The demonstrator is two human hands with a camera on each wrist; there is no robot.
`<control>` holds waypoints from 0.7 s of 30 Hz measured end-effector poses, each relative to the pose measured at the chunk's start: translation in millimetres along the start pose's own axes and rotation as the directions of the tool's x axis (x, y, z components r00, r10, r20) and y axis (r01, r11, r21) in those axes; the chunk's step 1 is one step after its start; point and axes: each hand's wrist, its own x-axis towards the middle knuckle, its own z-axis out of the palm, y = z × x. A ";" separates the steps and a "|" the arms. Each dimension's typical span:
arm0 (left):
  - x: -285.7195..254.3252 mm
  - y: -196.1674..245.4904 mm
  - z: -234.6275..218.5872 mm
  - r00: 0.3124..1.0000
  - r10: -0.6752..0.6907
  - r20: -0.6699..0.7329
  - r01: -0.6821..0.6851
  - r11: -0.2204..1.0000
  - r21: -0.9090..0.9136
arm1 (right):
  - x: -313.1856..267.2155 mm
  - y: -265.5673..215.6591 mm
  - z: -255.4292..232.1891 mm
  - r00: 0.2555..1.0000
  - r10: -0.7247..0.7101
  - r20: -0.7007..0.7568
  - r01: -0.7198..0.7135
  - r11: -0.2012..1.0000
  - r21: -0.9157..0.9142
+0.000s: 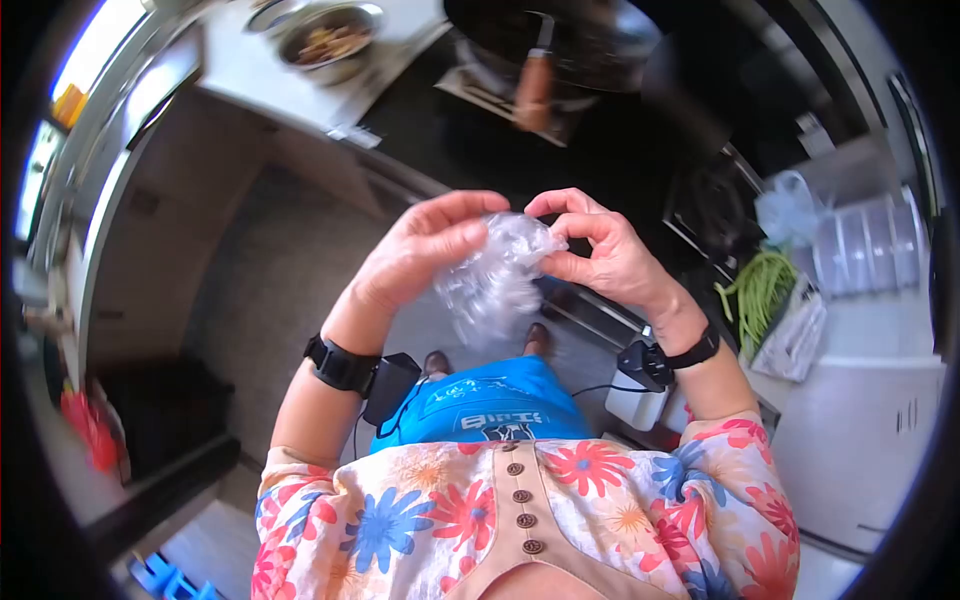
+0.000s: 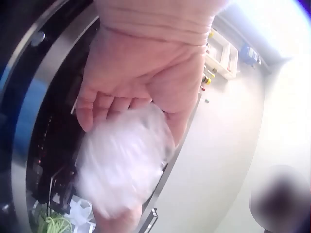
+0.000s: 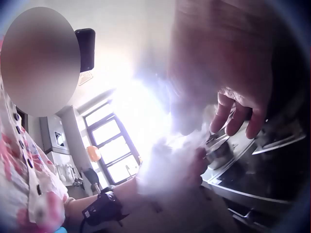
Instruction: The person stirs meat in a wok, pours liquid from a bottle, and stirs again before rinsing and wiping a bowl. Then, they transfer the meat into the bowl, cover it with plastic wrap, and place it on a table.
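A crumpled clear plastic bag [image 1: 492, 280] hangs between the two hands in front of the body, blurred by motion. My right hand [image 1: 607, 255] pinches its edge between thumb and fingers. On the other side, my left hand [image 1: 420, 250] holds the bag, its thumb on the near face and its curved fingers behind. The left wrist view shows the bag [image 2: 124, 160] covering the left fingertips, with part of the right hand [image 2: 119, 221] below it. In the right wrist view, glare washes out much of the plastic [image 3: 163, 170].
Beyond the hands, a wok [image 1: 600, 45] stands on the dark cooktop, with a wooden-handled utensil [image 1: 535, 90] across its rim. A metal bowl of food [image 1: 330, 45] sits on the back-left counter. Green beans [image 1: 762, 290] and a clear lidded container [image 1: 870, 245] lie on the right.
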 end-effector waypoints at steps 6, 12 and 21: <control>-100.6 30.5 -88.4 0.984 -0.162 -0.078 0.169 0.982 0.090 | 70.7 0.0 93.2 0.980 0.189 0.068 -0.200 0.890 0.411; -112.3 44.5 -159.6 0.977 0.147 -0.154 -0.202 0.864 -0.460 | 136.4 16.4 142.7 0.886 0.322 0.333 -0.462 0.570 0.679; -70.7 80.1 -243.8 0.963 0.138 -0.232 -0.253 0.758 -0.600 | 238.9 58.6 136.4 0.874 0.387 0.294 -0.484 0.638 0.599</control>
